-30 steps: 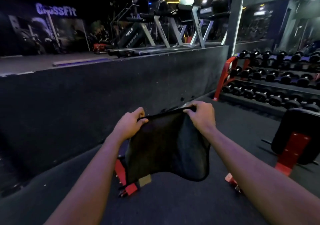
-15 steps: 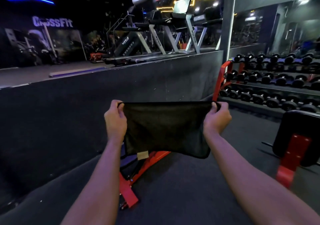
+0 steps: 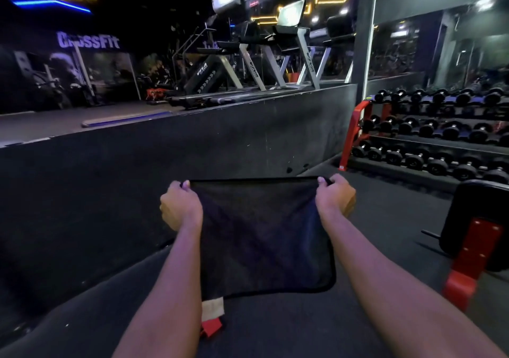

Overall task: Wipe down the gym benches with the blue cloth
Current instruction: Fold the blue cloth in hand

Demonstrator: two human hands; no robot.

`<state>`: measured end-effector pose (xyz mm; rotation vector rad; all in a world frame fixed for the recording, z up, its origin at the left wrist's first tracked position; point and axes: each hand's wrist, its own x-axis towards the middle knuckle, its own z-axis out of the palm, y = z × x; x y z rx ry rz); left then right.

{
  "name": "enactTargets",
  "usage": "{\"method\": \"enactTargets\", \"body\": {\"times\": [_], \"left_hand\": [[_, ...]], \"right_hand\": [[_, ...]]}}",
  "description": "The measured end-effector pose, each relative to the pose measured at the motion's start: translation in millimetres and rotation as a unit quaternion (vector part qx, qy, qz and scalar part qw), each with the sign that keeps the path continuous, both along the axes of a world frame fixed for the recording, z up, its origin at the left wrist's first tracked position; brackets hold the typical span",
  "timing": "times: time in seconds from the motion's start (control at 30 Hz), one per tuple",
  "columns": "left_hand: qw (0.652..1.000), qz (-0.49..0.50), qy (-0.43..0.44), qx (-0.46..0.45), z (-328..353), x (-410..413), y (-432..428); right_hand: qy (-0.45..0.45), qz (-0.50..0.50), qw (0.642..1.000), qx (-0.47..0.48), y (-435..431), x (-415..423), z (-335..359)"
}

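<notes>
Cloth [image 3: 264, 233] stretched flatter; dark w/ pale tag.

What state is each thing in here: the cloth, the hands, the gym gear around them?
cloth, spread open, hanging taut between both hands.
left hand, pinches the cloth's top left corner.
right hand, pinches the cloth's top right corner.
bench, stands at right, untouched.
dumbbells, racked in rows.
CrossFit sign, lit.

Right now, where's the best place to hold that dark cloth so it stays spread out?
Hold the cloth by its two top corners, one from each side, as the left hand and right hand pinch them. Its top edge is taut and the rest hangs flat.
</notes>
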<state>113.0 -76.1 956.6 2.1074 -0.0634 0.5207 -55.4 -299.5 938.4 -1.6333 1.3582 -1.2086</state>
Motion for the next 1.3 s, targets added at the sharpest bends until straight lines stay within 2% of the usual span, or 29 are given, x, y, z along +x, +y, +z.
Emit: {"method": "enactTargets", "body": {"times": [0.07, 0.13, 0.23, 0.33, 0.47, 0.63, 0.83, 0.9, 1.0, 1.13, 1.3], "left_hand": [[0.997, -0.010, 0.071, 0.002, -0.7, 0.2, -1.1], [0.994, -0.041, 0.101, 0.009, -2.9, -3.7, -4.6], [0.985, -0.143, 0.099, 0.018, -4.5, -11.6, -16.1], [0.963, -0.255, 0.078, 0.030, -8.2, -24.6, -29.2], [0.933, -0.347, 0.082, 0.044, -16.6, -38.0, -39.6], [0.903, -0.413, 0.102, 0.062, -21.1, -41.1, -39.2], [0.887, -0.433, 0.144, 0.066, -21.0, -37.0, -34.7], [0.880, -0.447, 0.153, 0.052, -19.0, -39.9, -33.0], [0.869, -0.469, 0.150, 0.055, -15.5, -43.0, -29.4], [0.854, -0.493, 0.124, 0.114, -11.9, -40.0, -26.1], [0.826, -0.519, 0.135, 0.174, -8.1, -37.1, -23.7]], "right_hand": [[0.016, 0.028, 0.999, 0.043, 0.6, 3.0, 0.2], [0.020, 0.063, 0.996, 0.061, 7.7, 7.0, -0.2], [-0.022, 0.168, 0.983, 0.074, 29.0, 16.5, -5.2], [-0.076, 0.299, 0.944, 0.119, 50.6, 27.2, -10.9], [-0.064, 0.387, 0.914, 0.098, 65.8, 33.2, -15.9], [-0.068, 0.419, 0.902, 0.074, 74.9, 32.6, -19.4], [-0.061, 0.466, 0.874, 0.123, 76.7, 25.3, -16.4], [-0.060, 0.478, 0.870, 0.105, 74.6, 23.2, -18.8], [-0.042, 0.471, 0.880, 0.044, 70.8, 20.0, -23.7], [-0.021, 0.448, 0.893, -0.020, 66.7, 17.9, -34.5], [-0.034, 0.432, 0.900, -0.045, 63.0, 18.2, -45.3]]}}
